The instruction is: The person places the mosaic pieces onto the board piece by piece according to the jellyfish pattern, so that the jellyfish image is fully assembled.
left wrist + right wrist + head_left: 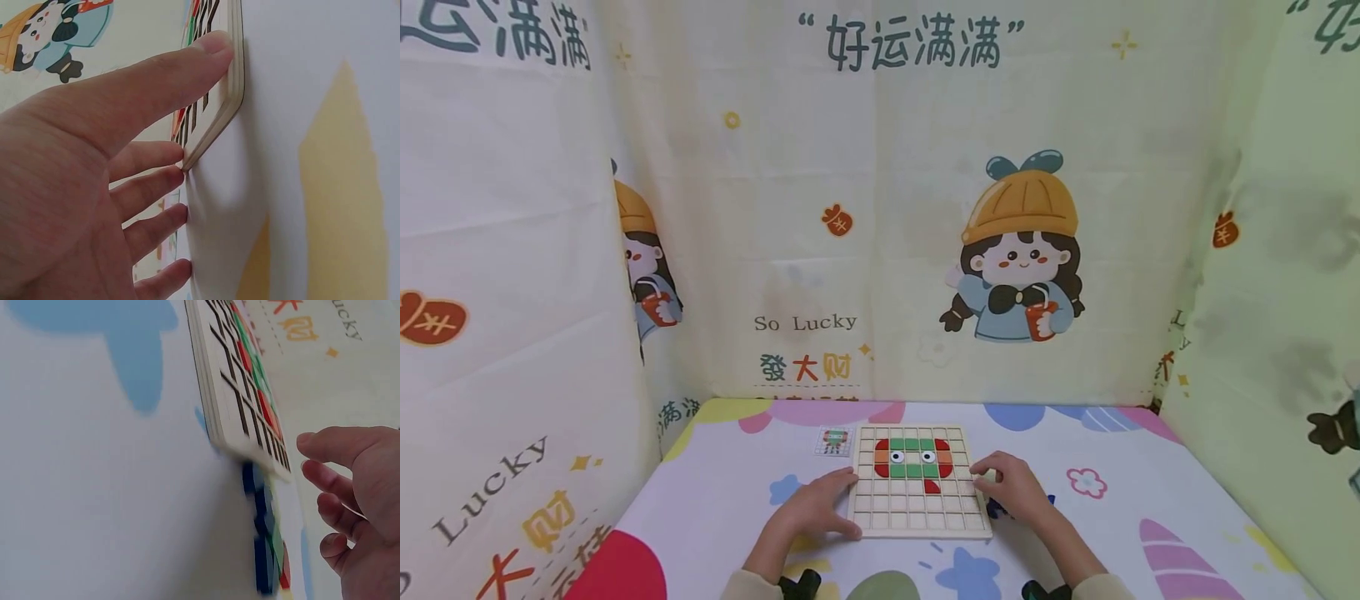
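Observation:
A wooden grid board lies on the table, with red, green and orange pieces and two eye pieces set in its upper cells. One red piece sits below them. My left hand is at the board's left side, its thumb touching the front rim and its fingers spread along the left edge. My right hand hovers by the right edge with loosely bent fingers and nothing visible in them. Dark blue pieces lie beside the board, mostly hidden under this hand in the head view; green and red bits show behind them.
A small pattern card lies just left of the board's far corner. The table is covered with a white printed cloth. Printed fabric walls stand behind it and on both sides.

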The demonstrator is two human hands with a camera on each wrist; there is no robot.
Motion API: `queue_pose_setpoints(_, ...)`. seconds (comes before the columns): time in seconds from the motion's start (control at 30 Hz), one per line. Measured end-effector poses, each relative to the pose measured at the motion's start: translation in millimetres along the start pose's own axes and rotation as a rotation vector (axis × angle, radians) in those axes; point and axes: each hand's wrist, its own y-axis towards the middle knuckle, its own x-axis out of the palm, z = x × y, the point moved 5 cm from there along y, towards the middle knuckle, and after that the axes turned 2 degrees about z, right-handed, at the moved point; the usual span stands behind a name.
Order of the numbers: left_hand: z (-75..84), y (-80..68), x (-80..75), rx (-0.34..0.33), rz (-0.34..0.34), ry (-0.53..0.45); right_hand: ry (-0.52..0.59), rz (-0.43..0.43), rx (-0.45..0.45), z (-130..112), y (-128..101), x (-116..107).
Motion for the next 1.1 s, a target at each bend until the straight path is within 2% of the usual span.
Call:
queue_pose_setpoints(0.27,2.2,-1.4,1.2,-0.003,-0.011,-0.01,-0.045,-0.028,0.034,30.4,-11.0,-21.9)
queue_pose_setpoints(0.43,1.9,-1.3,0.5,-0.005,-0.005,-0.006,-0.065,-0.058,-0.001,40.5,-15.2,-26.2)
queue_pose_setpoints(0.57,1.4,-1.0,0.3,-0.012,-0.004,-0.006,-0.075,-0.056,-0.024,43.4,-16.2,-26.8)
queue_pose_setpoints(0.8,1.4,0.2,-1.4,-0.004,-0.004,0.01,-0.072,-0.064,0.058,41.8,-11.9,-23.3)
queue_pose_setpoints(0.97,3.0,-0.1,-1.2,0.003,-0.016,-0.004,-0.086,-0.061,0.058,43.3,-12.1,-22.6)
queue_pose_setpoints(1.1,1.2,0.5,-0.5,-0.002,-0.022,-0.012,-0.083,-0.089,0.07,44.7,-12.9,-25.7)
